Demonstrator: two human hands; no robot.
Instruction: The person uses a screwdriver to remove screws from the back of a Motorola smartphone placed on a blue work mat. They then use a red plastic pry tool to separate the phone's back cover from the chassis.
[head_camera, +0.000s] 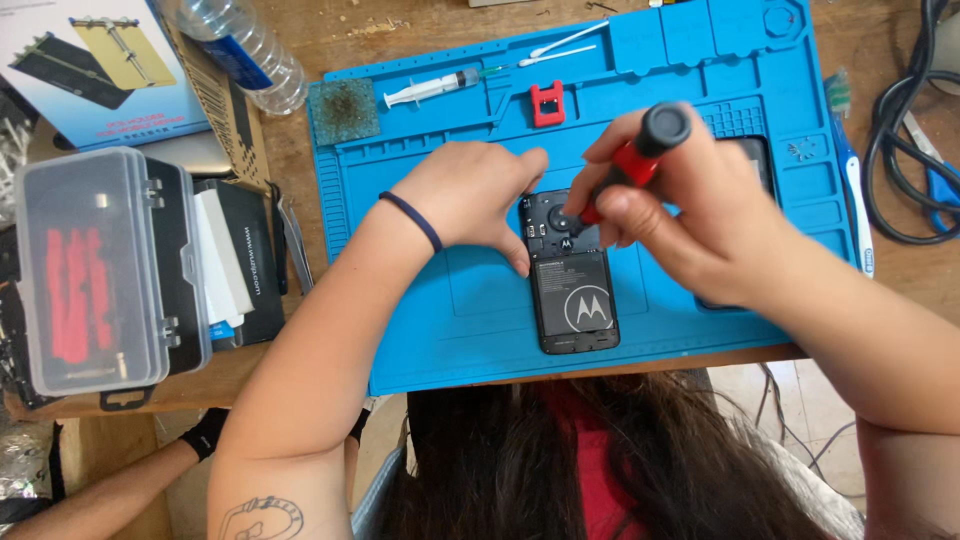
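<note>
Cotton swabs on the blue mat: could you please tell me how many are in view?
2: both cotton swabs lie side by side near the mat's top edge; others may be hidden.

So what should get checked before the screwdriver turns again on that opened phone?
1. Phone lies flat on the blue mat: ok.
2. Left hand steadies the phone's top edge: ok.
3. Right hand grips the red and black screwdriver: ok.
4. Tip sits squarely in a screw: cannot tell, fingers hide it.
5. Syringe and cotton swabs lie away from the hands: ok.
</note>
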